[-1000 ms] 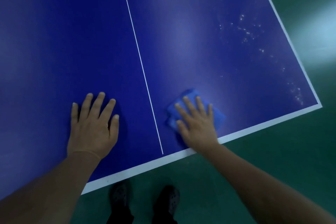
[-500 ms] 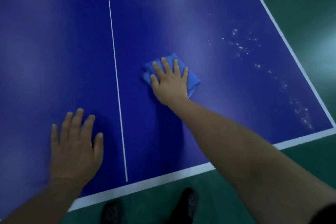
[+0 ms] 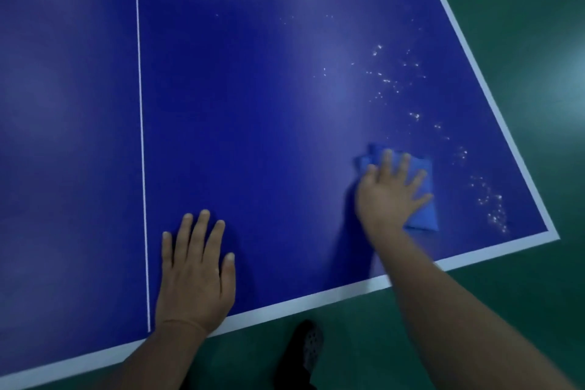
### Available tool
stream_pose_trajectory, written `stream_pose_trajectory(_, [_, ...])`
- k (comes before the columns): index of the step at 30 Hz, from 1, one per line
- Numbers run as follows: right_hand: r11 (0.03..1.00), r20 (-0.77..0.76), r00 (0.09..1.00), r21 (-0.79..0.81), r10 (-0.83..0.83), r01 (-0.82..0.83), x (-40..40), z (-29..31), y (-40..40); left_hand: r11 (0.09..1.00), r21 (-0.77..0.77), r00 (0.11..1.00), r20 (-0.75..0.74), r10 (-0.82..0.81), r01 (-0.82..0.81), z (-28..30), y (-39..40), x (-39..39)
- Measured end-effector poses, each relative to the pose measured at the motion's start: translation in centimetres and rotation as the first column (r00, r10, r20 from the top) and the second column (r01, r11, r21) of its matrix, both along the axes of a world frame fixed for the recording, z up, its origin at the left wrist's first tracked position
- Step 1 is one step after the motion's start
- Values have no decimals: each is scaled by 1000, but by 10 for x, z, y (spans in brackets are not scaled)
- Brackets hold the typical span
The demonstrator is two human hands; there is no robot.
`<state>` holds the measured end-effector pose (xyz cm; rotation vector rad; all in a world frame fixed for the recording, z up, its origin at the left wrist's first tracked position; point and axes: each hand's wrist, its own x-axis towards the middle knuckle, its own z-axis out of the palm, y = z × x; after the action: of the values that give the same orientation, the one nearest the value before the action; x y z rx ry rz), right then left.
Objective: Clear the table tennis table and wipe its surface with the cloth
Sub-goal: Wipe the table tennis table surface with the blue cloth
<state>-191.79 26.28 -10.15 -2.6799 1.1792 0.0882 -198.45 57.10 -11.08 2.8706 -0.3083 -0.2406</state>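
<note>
The right hand (image 3: 391, 196) is pressing flat on the folded blue cloth (image 3: 422, 199), its fingers (image 3: 386, 163) spread wide and straight, with the cloth peeking out past the fingertips and along the little-finger side. The hand is blurring, so how firmly it is bearing down is unclear. Beyond those fingertips and off to their outer side, white droplets or specks (image 3: 492, 203) are lying in a loose trail toward the table's corner, just beside the cloth's outer edge. The left hand (image 3: 194, 275) is lying palm-down on the bare blue table (image 3: 253, 104), fingers straight and slightly apart, holding nothing, with the white centre line (image 3: 142, 168) just outside its little finger.

The risk, as I judge it, is that the flat palm is only pinning the cloth, not gripping it: a fast stroke could be letting the fold slide out or bunch under the fingers, and a pass toward the corner could be carrying the cloth over the white edge (image 3: 493, 111).
</note>
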Motion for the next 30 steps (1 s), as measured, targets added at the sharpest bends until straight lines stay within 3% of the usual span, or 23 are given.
stream_pose_trajectory(2, [937, 60, 936, -78, 346, -341, -2, -6, 69, 1000, -16, 1000, 1, 8, -8, 1, 1, 0])
stream_pose_trajectory(4, [674, 44, 672, -50, 739, -737, -43, -7, 121, 999, -40, 1000, 7, 17, -17, 1, 2, -1])
stream_pose_trajectory(5, [551, 44, 550, -25, 834, -834, -67, -6, 123, 999, -49, 1000, 12, 19, -19, 1, 3, -1])
stream_pose_trajectory(7, [451, 60, 449, -31, 892, -892, -88, -7, 76, 997, -65, 999, 15, 31, -30, 0, 1, 0])
stream_pose_trajectory(9, [527, 3, 530, -113, 848, -843, -86, -13, 6, 998, -61, 1000, 5, 27, -27, 0, 0, 1])
stream_pose_trajectory(10, [623, -33, 633, -143, 774, -769, -76, -13, -28, 998, -52, 1000, 6, 24, -23, 0, -1, 1])
stream_pose_trajectory(12, [854, -46, 859, -88, 510, -512, -47, -7, -72, 999, -36, 1000, 9, 22, -22, 0, -1, 0])
stream_pose_trajectory(14, [974, 4, 975, -37, 223, -223, -22, -4, -64, 999, -30, 1000, 11, 26, -25, 1, -1, 0])
stream_pose_trajectory(15, [986, 15, 986, -27, 165, -165, -14, -3, -43, 999, -28, 1000, 10, 29, -28, 1, -2, 1])
stream_pose_trajectory(17, [952, 67, 951, -79, 300, -295, -22, -6, 16, 999, -21, 1000, 8, 28, -28, 0, -2, 1])
stream_pose_trajectory(18, [883, 67, 882, -94, 466, -460, -38, -8, 48, 999, -17, 1000, 10, 28, -28, 1, -2, 1])
stream_pose_trajectory(20, [628, 39, 627, -60, 778, -776, -84, -6, 89, 1000, -12, 999, 22, 29, -28, 1, -1, 0])
stream_pose_trajectory(22, [462, 65, 459, -34, 886, -886, -106, -6, 71, 1000, -7, 999, 30, 24, -24, 2, -1, 0])
stream_pose_trajectory(23, [458, 73, 454, -34, 888, -889, -104, -7, 47, 1000, -7, 999, 28, 26, -26, 2, -2, 0])
stream_pose_trajectory(24, [496, 61, 493, -52, 868, -867, -98, -10, 19, 1000, -7, 999, 23, 30, -30, 2, -2, 1])
stream_pose_trajectory(26, [654, 3, 657, -92, 754, -751, -78, -14, -38, 1000, 5, 999, 18, 29, -29, 2, -3, 1])
stream_pose_trajectory(28, [846, -33, 847, -48, 530, -531, -55, -7, -81, 999, 27, 1000, 22, 16, -17, 2, -3, 1])
stream_pose_trajectory(30, [969, -27, 968, -11, 248, -249, -38, -2, -86, 999, 38, 1000, 23, 16, -16, 3, -3, 0])
